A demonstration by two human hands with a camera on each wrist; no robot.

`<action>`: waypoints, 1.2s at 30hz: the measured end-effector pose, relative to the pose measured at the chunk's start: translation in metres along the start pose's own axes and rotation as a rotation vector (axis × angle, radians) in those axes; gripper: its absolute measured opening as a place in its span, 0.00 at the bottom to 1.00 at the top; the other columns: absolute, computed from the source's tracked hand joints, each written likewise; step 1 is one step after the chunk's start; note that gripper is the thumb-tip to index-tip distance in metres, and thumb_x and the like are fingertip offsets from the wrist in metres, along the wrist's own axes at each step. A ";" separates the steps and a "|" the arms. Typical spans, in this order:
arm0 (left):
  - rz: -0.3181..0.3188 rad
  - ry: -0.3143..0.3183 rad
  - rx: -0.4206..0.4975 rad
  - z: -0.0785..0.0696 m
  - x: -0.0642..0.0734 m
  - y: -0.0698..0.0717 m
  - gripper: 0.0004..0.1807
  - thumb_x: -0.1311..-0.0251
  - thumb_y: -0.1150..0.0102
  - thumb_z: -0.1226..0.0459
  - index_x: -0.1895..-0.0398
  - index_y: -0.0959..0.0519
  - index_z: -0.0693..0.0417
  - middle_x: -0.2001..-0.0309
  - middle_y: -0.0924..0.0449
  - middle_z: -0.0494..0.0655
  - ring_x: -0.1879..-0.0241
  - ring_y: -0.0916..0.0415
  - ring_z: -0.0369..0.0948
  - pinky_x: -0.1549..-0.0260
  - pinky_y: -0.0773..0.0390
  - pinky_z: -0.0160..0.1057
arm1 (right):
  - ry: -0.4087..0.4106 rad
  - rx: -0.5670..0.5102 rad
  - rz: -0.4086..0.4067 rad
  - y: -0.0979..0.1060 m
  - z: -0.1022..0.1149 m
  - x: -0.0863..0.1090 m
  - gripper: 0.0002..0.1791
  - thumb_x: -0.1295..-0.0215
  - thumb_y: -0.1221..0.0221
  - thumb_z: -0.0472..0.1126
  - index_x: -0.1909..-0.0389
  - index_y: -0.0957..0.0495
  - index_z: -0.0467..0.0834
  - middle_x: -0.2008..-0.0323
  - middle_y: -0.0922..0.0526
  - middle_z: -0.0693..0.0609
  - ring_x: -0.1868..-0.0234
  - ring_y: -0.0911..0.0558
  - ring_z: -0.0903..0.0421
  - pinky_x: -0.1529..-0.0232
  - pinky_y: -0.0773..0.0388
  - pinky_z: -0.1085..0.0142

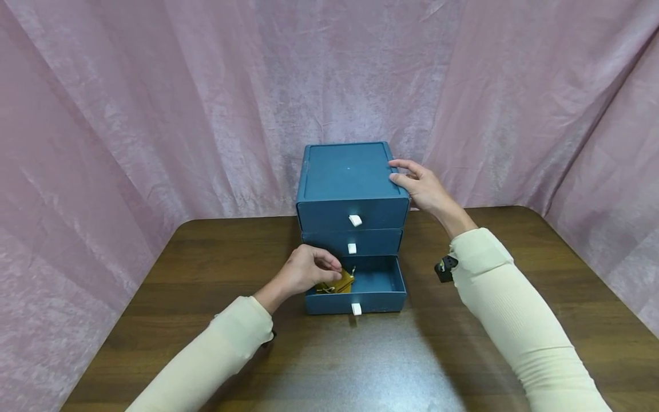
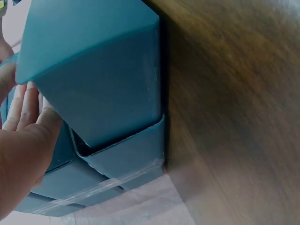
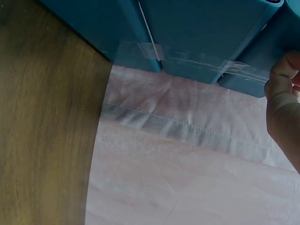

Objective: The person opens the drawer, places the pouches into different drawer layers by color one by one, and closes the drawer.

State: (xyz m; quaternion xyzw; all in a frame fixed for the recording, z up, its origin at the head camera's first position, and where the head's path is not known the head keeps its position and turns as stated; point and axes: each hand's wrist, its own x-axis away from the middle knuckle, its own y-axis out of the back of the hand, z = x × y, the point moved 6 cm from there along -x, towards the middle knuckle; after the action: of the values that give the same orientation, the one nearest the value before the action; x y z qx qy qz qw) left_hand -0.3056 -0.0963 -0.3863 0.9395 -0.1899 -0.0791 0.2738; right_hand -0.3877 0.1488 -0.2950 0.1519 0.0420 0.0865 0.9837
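A blue three-tier drawer unit [image 1: 346,171] stands on the table, its bottom drawer [image 1: 381,301] pulled out. Inside that drawer, toward its left side, lies a small gold pouch [image 1: 342,284] with a cord. My left hand [image 1: 304,269] reaches in from the left and pinches the pouch between thumb and fingers. In the left wrist view, the drawer wall [image 2: 103,89] hides the fingertips and the pouch. My right hand [image 1: 423,186] rests on the unit's upper right edge, thumb and index finger on its top. The right wrist view shows part of this hand [image 3: 285,89] against the unit.
The upper drawer [image 1: 324,216] and middle drawer [image 1: 378,243] are closed, each with a white pull tab. Clear tape [image 3: 197,63] runs along the unit's side. A brown wooden table [image 1: 206,269] lies beneath, with a pink curtain [image 1: 221,114] behind it.
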 end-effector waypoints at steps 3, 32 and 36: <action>0.013 0.000 0.020 -0.003 0.005 0.000 0.05 0.47 0.26 0.69 0.67 0.12 0.57 0.70 0.14 0.43 0.68 0.19 0.38 0.67 0.18 0.35 | 0.004 0.001 0.004 0.000 0.001 0.001 0.29 0.23 0.47 0.47 0.25 0.38 0.50 0.33 0.32 0.36 0.42 0.23 0.40 0.57 0.19 0.61; 0.104 -0.085 0.145 -0.022 0.045 -0.041 0.11 0.46 0.27 0.70 0.60 0.14 0.62 0.64 0.12 0.49 0.65 0.15 0.36 0.64 0.18 0.30 | -0.007 -0.006 0.007 0.000 0.001 0.001 0.29 0.23 0.48 0.48 0.25 0.39 0.52 0.33 0.32 0.36 0.44 0.23 0.41 0.59 0.20 0.62; 0.092 -0.065 0.126 -0.016 0.048 -0.045 0.11 0.47 0.26 0.68 0.61 0.13 0.61 0.65 0.12 0.48 0.65 0.16 0.35 0.65 0.18 0.30 | -0.004 -0.004 0.004 0.001 0.000 0.001 0.29 0.23 0.47 0.48 0.25 0.38 0.51 0.34 0.32 0.36 0.45 0.22 0.41 0.59 0.19 0.62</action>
State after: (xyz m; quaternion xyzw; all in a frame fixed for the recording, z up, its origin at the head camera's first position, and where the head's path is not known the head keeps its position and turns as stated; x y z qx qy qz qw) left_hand -0.2436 -0.0728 -0.3991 0.9421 -0.2461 -0.0850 0.2111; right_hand -0.3867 0.1496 -0.2951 0.1500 0.0396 0.0880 0.9840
